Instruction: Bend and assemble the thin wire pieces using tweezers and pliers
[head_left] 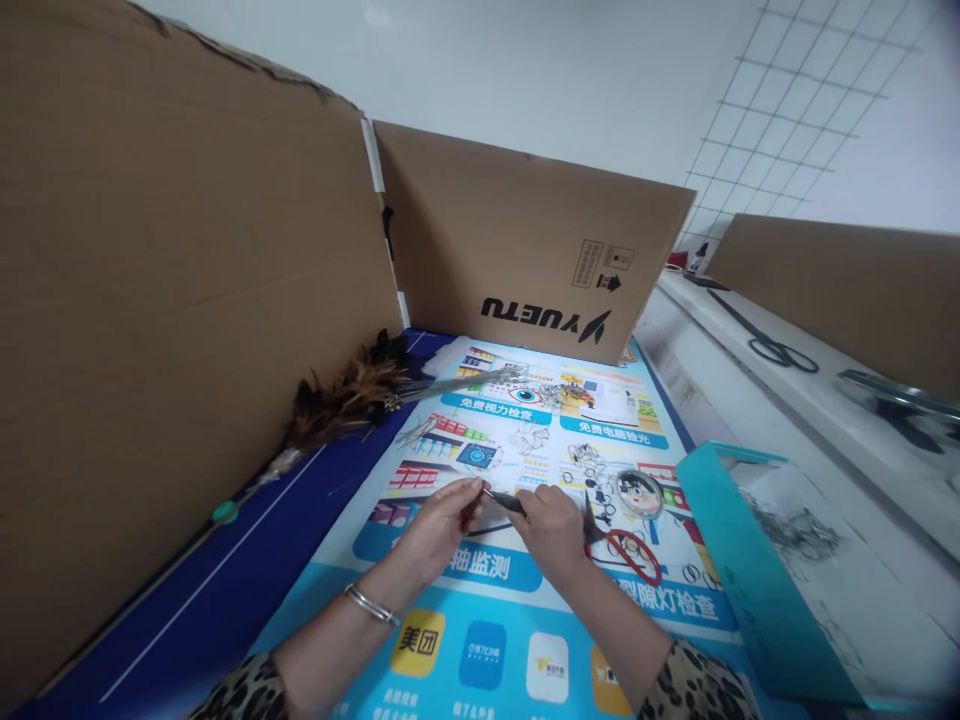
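Observation:
My left hand (442,522) and my right hand (553,528) meet over a printed poster (495,600) on the table. Both pinch the ends of a thin dark feather or wire (504,498) stretched between them. A silver bangle sits on my left wrist. Red-handled scissors (626,548) lie just right of my right hand. A round tin with a cartoon lid (640,493) rests beyond them, among several small metal rings.
A feather duster (352,395) lies at the back left along the cardboard wall (180,300). A teal box (750,570) with white lining stands at the right. Black scissors (780,350) lie on the white ledge beyond it.

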